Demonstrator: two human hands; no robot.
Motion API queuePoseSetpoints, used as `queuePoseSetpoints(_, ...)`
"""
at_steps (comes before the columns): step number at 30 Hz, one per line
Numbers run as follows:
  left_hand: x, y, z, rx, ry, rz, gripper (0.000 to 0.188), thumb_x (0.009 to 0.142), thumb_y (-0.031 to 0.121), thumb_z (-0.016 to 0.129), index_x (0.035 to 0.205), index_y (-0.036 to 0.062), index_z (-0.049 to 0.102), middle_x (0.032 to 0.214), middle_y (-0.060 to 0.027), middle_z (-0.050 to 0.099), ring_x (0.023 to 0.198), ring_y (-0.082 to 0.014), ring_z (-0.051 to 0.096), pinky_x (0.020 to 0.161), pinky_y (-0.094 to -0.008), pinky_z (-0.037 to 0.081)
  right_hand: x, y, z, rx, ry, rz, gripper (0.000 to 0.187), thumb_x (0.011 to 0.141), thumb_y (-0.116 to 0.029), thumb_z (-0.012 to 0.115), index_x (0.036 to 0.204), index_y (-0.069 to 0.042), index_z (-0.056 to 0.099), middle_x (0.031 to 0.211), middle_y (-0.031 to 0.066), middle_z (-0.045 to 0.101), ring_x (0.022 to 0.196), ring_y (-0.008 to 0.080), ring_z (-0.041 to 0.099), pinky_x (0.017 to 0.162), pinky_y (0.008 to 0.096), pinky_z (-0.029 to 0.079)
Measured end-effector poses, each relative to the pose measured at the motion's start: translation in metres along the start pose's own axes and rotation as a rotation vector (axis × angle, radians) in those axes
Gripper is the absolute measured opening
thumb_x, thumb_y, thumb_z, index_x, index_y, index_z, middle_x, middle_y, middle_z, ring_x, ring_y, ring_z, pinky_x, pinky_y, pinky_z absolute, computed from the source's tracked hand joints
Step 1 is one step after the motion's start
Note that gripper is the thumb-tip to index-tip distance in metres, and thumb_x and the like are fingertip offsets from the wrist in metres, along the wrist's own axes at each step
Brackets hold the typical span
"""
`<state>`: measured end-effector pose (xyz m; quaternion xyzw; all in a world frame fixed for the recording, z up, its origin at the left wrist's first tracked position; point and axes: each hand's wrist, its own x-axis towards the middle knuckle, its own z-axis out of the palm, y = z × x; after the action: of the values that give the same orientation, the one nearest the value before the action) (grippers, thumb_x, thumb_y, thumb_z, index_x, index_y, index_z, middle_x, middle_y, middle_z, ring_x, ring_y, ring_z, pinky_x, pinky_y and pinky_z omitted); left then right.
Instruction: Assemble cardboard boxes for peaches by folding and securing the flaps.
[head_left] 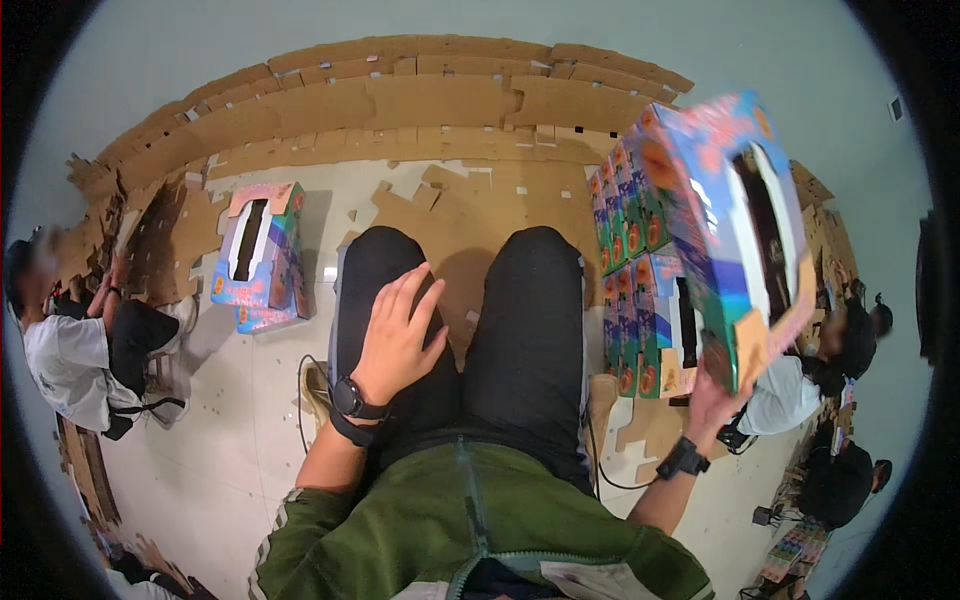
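Observation:
My right hand grips the near end of a colourful printed carton, raised and tilted at the right. The carton is blue, pink and green, with a long opening that shows a dark inside. Beneath and behind it stand stacked cartons of the same print, partly covered by the held one. My left hand is over my left thigh, its fingers stretched out and holding nothing. Left of my knees, another such carton sits on top of a second one.
Flattened cardboard and torn scraps lie on the pale tiled floor. A low cardboard barrier runs along the wall ahead. One person sits at the far left; other people are at the right. Cables hang beside both my legs.

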<state>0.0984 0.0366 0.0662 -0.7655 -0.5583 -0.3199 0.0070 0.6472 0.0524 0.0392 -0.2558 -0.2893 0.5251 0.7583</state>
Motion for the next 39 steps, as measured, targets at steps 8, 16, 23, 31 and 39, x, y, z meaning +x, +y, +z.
queuePoseSetpoints(8, -0.004, 0.005, 0.024, -0.149, -0.085, -0.011, 0.066, 0.079, 0.011, 0.084, 0.139, 0.0029, 0.056, 0.152, -0.0234, 0.047, 0.136, -0.0438, 0.051, 0.114, -0.0518, 0.043, -0.093, -0.038, -0.113, -0.215, 0.454, -0.163, 0.085, 0.093, -0.055, 0.072, 0.162, -0.017, 0.040, 0.157, 0.0142, 0.051, 0.145, 0.0327, 0.050, 0.121, 0.0491, 0.043)
queuePoseSetpoints(16, -0.007, 0.000, 0.015, -0.117, -0.112, -0.049, 0.062, 0.080, 0.012, 0.083, 0.137, 0.0043, 0.058, 0.152, -0.0231, 0.047, 0.137, -0.0435, 0.050, 0.115, -0.0518, 0.043, -0.098, 0.016, -0.143, -0.240, 0.615, 0.043, 0.076, 0.097, -0.052, 0.069, 0.152, -0.004, 0.051, 0.145, 0.0174, 0.063, 0.133, 0.0284, 0.060, 0.106, 0.0399, 0.054)
queuePoseSetpoints(23, -0.017, -0.012, -0.003, -0.093, -0.098, -0.116, 0.055, 0.082, 0.012, 0.082, 0.132, 0.0046, 0.061, 0.153, -0.0228, 0.047, 0.139, -0.0438, 0.049, 0.116, -0.0509, 0.043, -0.062, 0.057, -0.169, -0.206, 0.619, 0.005, 0.075, 0.099, -0.056, 0.063, 0.152, -0.006, 0.050, 0.145, 0.0169, 0.063, 0.136, 0.0274, 0.057, 0.111, 0.0413, 0.049)
queuePoseSetpoints(31, -0.032, -0.087, -0.041, -0.087, -0.064, -0.287, 0.046, 0.088, 0.020, 0.082, 0.128, 0.0048, 0.065, 0.144, -0.0204, 0.056, 0.132, -0.0381, 0.057, 0.110, -0.0440, 0.047, -0.047, 0.034, -0.249, -0.216, 0.508, 0.169, 0.080, 0.093, -0.067, 0.068, 0.147, -0.010, 0.055, 0.143, 0.0099, 0.062, 0.130, 0.0290, 0.060, 0.104, 0.0454, 0.055)
queuePoseSetpoints(39, -0.147, -0.336, -0.004, -1.015, -0.294, -1.341, 0.046, 0.098, 0.049, 0.070, 0.120, 0.0085, 0.070, 0.109, -0.0085, 0.072, 0.098, -0.0233, 0.070, 0.087, -0.0404, 0.054, -0.060, 0.004, -0.227, -1.095, 0.914, 0.342, 0.099, 0.098, -0.085, 0.038, 0.137, 0.003, 0.062, 0.131, 0.0156, 0.070, 0.108, 0.0246, 0.066, 0.084, 0.0364, 0.050)
